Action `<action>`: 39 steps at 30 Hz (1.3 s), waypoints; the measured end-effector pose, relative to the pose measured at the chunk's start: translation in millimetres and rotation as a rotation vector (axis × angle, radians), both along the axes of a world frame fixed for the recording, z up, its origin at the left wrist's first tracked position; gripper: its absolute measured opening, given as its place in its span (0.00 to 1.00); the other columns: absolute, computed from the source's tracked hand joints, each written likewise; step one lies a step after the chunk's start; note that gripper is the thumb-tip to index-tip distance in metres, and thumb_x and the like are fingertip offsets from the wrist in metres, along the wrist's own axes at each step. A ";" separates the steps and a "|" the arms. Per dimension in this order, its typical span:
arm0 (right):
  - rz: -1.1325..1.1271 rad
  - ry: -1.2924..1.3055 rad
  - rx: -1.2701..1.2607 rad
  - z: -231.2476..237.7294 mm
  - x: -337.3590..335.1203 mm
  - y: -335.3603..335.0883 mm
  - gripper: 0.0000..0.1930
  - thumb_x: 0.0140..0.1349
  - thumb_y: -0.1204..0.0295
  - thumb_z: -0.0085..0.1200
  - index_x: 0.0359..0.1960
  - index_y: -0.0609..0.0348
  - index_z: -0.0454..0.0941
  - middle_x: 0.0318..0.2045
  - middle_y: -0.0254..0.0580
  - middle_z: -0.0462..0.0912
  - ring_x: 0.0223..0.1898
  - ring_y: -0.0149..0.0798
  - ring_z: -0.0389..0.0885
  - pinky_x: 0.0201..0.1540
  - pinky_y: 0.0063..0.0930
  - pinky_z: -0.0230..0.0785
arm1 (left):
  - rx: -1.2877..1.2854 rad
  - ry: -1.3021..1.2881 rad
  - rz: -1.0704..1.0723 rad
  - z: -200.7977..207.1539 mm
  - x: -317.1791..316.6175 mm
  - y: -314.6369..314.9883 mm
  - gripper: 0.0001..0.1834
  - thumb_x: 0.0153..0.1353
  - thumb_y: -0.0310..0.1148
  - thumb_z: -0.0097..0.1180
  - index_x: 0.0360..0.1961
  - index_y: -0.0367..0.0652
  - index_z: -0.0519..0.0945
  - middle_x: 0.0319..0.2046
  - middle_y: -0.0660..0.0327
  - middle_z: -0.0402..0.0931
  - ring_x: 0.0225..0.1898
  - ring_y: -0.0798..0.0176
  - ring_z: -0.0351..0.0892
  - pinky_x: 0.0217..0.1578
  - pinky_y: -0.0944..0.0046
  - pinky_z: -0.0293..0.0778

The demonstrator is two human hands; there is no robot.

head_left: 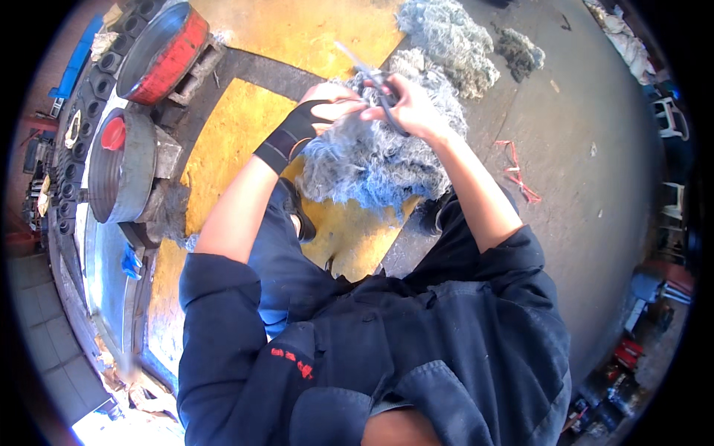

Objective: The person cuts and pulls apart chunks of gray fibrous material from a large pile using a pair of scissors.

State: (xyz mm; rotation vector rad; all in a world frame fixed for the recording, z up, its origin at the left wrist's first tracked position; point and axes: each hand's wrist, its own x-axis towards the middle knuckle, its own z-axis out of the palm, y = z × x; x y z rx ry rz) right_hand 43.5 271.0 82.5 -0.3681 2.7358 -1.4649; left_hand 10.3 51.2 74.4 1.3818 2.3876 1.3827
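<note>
A large heap of tangled grey-blue thread (pixel 379 160) lies on the floor between my feet. Over its far side, my right hand (pixel 416 111) is closed around a pair of scissors (pixel 364 70), whose blades point away and to the left. My left hand (pixel 331 106), in a black wrist brace (pixel 286 141), presses its fingers together at the heap's upper left edge, close to the scissors. Strands seem to be pinched in those fingers, though the fingertips are partly hidden.
More tangled thread (pixel 454 44) lies beyond, with a small darker clump (pixel 520 53) beside it. At left stand a red metal drum (pixel 175 63) and a grey round drum (pixel 141 167) near concrete blocks. Red string (pixel 515 167) lies on the floor at right.
</note>
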 end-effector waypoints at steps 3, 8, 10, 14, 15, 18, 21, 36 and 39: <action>0.048 -0.059 -0.238 -12.6 -3.3 -20.6 0.27 0.37 0.61 0.73 0.35 0.62 0.73 0.27 0.34 0.78 0.31 0.30 0.75 0.37 0.25 0.69 | 0.200 -0.776 -0.060 -9.1 -7.1 20.4 0.18 0.53 0.32 0.53 0.44 0.34 0.73 0.30 0.62 0.75 0.31 0.72 0.72 0.33 0.73 0.67; 0.046 -0.040 0.082 -4.9 -14.5 25.0 0.21 0.45 0.64 0.69 0.35 0.63 0.74 0.28 0.38 0.79 0.30 0.32 0.77 0.35 0.27 0.70 | -0.091 -0.832 0.211 -5.5 10.1 37.0 0.25 0.53 0.32 0.63 0.50 0.33 0.70 0.39 0.59 0.77 0.40 0.71 0.74 0.42 0.73 0.69; -0.069 0.122 0.218 7.2 -16.7 38.7 0.19 0.46 0.62 0.65 0.37 0.60 0.76 0.30 0.45 0.81 0.34 0.41 0.81 0.39 0.31 0.72 | -0.016 -0.990 0.048 -29.2 16.7 31.9 0.22 0.52 0.30 0.64 0.47 0.34 0.74 0.38 0.65 0.78 0.38 0.74 0.74 0.41 0.73 0.70; -0.380 0.191 0.014 19.8 -22.0 85.5 0.19 0.44 0.65 0.69 0.36 0.60 0.76 0.26 0.39 0.80 0.30 0.30 0.77 0.36 0.25 0.71 | -0.410 -0.880 0.203 -79.9 16.8 46.9 0.13 0.54 0.35 0.63 0.35 0.36 0.79 0.30 0.65 0.78 0.34 0.73 0.75 0.36 0.73 0.69; -0.420 0.230 -0.085 15.7 -28.1 98.9 0.18 0.45 0.66 0.69 0.34 0.60 0.76 0.25 0.34 0.78 0.28 0.26 0.75 0.33 0.21 0.68 | -0.282 -0.985 0.162 -93.9 19.2 47.5 0.14 0.54 0.37 0.63 0.34 0.36 0.79 0.30 0.64 0.78 0.34 0.72 0.75 0.37 0.72 0.68; -0.652 0.308 -0.229 21.2 -26.5 112.2 0.14 0.47 0.69 0.68 0.30 0.60 0.75 0.23 0.28 0.76 0.25 0.20 0.71 0.29 0.15 0.64 | -0.184 -1.089 0.146 -146.1 30.3 41.9 0.24 0.51 0.46 0.65 0.39 0.35 0.78 0.33 0.61 0.78 0.38 0.70 0.74 0.41 0.69 0.66; -0.787 0.456 -0.340 15.2 -30.7 129.0 0.14 0.47 0.70 0.68 0.30 0.61 0.75 0.25 0.30 0.78 0.26 0.22 0.73 0.31 0.15 0.66 | -0.326 -1.035 0.191 -169.3 49.1 40.8 0.35 0.48 0.52 0.64 0.50 0.34 0.75 0.46 0.52 0.75 0.49 0.62 0.72 0.49 0.64 0.66; -0.952 0.759 -0.421 12.9 -36.5 147.9 0.07 0.50 0.77 0.58 0.27 0.59 0.71 0.20 0.27 0.70 0.23 0.24 0.64 0.26 0.21 0.61 | -0.511 -0.545 0.652 -183.4 97.5 -27.5 0.18 0.52 0.42 0.61 0.35 0.36 0.80 0.33 0.55 0.74 0.35 0.55 0.72 0.39 0.63 0.67; -0.944 0.659 -0.439 27.8 -28.6 140.3 0.09 0.48 0.75 0.60 0.25 0.60 0.71 0.20 0.28 0.70 0.22 0.25 0.64 0.25 0.22 0.60 | -0.386 -0.361 0.768 -226.4 116.7 -50.6 0.19 0.51 0.44 0.62 0.37 0.40 0.81 0.31 0.59 0.78 0.32 0.60 0.74 0.37 0.65 0.68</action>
